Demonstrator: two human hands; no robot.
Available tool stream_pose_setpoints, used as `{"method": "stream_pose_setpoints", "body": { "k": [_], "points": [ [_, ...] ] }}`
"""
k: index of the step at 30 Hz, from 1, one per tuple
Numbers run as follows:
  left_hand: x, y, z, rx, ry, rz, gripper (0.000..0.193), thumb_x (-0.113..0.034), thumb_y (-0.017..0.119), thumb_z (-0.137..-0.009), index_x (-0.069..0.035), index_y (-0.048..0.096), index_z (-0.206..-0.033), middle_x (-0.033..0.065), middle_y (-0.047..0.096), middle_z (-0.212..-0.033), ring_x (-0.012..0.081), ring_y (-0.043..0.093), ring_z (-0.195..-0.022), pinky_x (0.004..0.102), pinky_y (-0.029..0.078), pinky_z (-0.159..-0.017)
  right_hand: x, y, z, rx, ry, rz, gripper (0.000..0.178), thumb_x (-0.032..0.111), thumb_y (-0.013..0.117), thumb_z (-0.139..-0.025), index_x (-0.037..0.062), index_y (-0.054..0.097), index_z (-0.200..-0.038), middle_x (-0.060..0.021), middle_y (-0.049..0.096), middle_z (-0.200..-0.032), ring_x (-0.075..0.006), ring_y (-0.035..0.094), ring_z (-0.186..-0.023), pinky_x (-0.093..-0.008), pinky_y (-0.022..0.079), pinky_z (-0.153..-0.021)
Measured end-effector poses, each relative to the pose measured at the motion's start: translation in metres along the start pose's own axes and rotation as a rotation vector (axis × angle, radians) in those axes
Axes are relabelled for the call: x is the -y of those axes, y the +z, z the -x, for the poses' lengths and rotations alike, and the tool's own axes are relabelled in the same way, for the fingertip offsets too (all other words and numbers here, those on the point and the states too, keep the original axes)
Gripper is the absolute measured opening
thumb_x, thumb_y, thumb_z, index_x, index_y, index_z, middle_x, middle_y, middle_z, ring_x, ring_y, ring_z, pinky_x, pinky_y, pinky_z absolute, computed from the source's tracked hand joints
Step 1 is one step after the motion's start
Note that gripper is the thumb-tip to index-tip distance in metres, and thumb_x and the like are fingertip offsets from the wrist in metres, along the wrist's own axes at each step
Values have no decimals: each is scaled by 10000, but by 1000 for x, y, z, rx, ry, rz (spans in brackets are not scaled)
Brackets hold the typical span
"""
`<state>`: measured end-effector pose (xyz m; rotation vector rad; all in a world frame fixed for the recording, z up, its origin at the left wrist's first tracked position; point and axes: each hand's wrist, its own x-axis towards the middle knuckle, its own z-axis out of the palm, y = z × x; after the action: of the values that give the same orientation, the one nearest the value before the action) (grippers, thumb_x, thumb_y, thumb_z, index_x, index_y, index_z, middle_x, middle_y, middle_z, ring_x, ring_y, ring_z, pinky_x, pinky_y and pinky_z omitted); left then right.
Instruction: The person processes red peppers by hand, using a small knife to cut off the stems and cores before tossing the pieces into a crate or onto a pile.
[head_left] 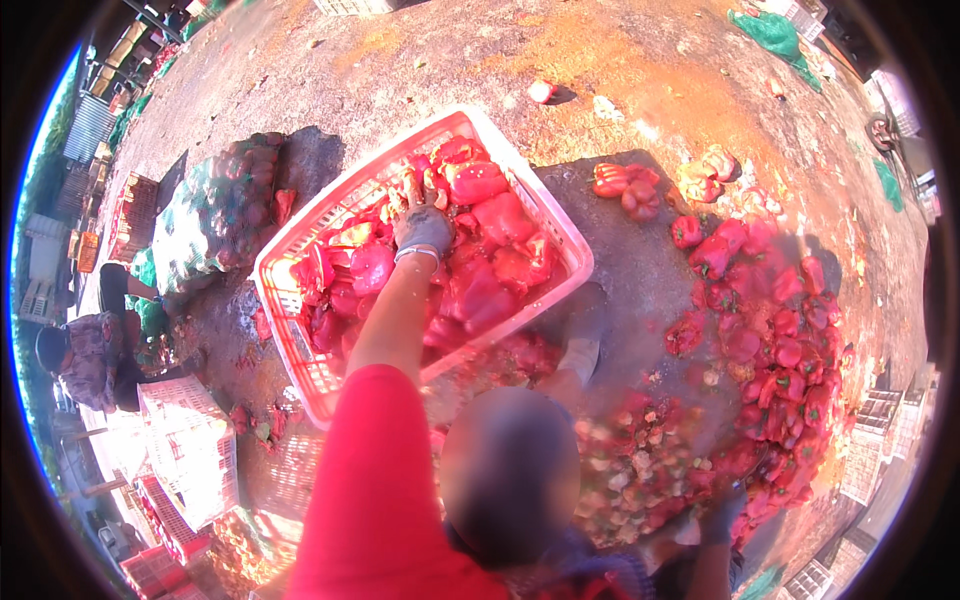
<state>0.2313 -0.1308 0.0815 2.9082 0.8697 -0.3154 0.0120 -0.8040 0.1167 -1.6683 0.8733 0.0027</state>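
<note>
My left hand, in a dirty grey work glove with a red sleeve behind it, reaches into a pink-red plastic crate. Palm down and fingers stretched apart, it rests on the red bell peppers that fill the crate; nothing shows gripped in it. Many of the peppers look cut or broken open, with pale pieces and seeds by the fingertips. The crate lies askew on the ground ahead of me. My right hand does not show.
Close on the right, a person bends low, with a gloved hand at a large heap of red peppers. Pale pepper scraps cover the ground between. Leftward stand a full green mesh sack, a white crate and another person.
</note>
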Motion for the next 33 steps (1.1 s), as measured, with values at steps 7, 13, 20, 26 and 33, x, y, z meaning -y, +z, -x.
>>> {"method": "stream_pose_setpoints", "body": {
  "k": [7, 13, 20, 26, 33],
  "points": [
    [15, -4, 58, 105, 106, 67, 768, -558, 478, -883, -231, 161, -1502, 199, 155, -1553, 487, 192, -1380, 620, 266, -1069, 22, 1, 0, 52, -424, 240, 102, 111, 626, -885, 40, 579, -942, 27, 488, -670, -62, 457, -507, -219, 376, -416],
    [-29, -1, 115, 256, 120, -27, 928, -715, 488, -815, -324, 28, -1519, 122, -50, -1591, 520, -6, -1407, 762, 185, -1000, 53, 10, 15, 115, -113, -29, 225, 140, 669, -878, 24, 552, -1031, 18, 521, -703, -79, 512, -524, -229, 450, -444],
    [-16, 48, 86, 242, 116, -304, 845, -546, 482, -885, -332, -50, -1506, 128, 14, -1582, 461, 30, -1421, 703, 244, -1014, 86, -9, -12, 93, 28, -294, 248, 55, 710, -826, 53, 546, -1012, -60, 600, -786, -137, 579, -555, -276, 479, -420],
    [-5, 28, 43, 390, 321, -480, 715, -317, 541, -902, -166, 162, -1489, 244, 401, -1386, 398, 376, -1299, 508, 365, -1044, 88, -37, -16, 231, -38, -343, 203, 40, 668, -836, 36, 533, -987, -66, 606, -746, -146, 594, -542, -277, 493, -408],
    [-152, -72, 118, -356, 453, 44, 390, -233, 578, -889, 7, 586, -1197, 257, 625, -1125, 388, 609, -1038, 422, 480, -889, 113, -72, 0, 105, -148, -569, 170, 21, 618, -844, 36, 570, -1007, -3, 571, -756, -60, 502, -586, -221, 396, -487]
  ]
}}
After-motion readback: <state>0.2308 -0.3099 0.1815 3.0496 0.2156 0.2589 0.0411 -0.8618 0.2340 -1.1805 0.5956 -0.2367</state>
